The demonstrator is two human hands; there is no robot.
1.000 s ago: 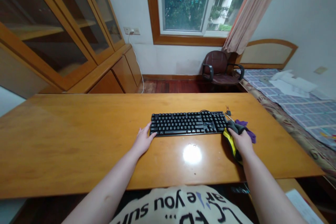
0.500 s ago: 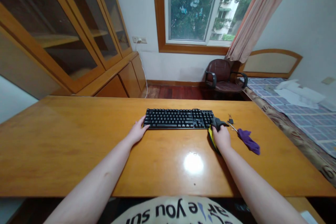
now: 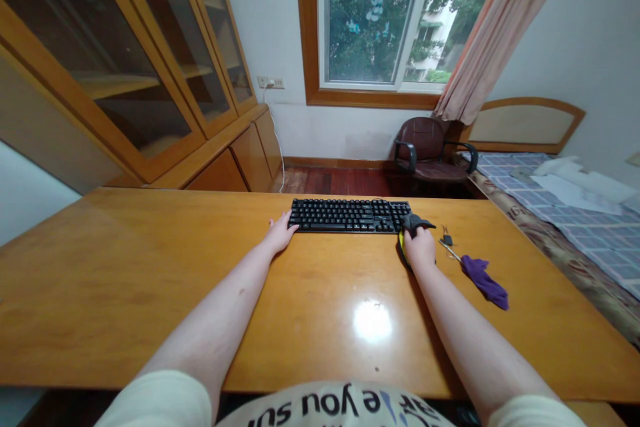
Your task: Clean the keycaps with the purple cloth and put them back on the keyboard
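Observation:
A black full-size keyboard [image 3: 350, 216] lies flat near the far edge of the desk. At its left end is my left hand [image 3: 281, 233], with the thumb at the near corner and the fingers along the side, holding that end. My right hand [image 3: 420, 245] is closed on a dark grey and yellow cloth [image 3: 414, 221], bunched against the keyboard's right end. Part of the cloth hangs under my palm. To the right of that hand lie a small black object with prongs or wires [image 3: 447, 239] and a thin rod with a purple cloth [image 3: 484, 280] round its end.
The glossy wooden desk [image 3: 150, 293] spans the view. Beyond it are a glass-door cabinet [image 3: 145, 80] at left, a brown armchair [image 3: 425, 147] under the window, and a bed [image 3: 575, 213] with papers at right. A white cord [image 3: 275, 133] hangs from the wall socket.
The keyboard has slid away from me, closer to the desk's far edge, with both hands moving along with it. The view has shifted slightly.

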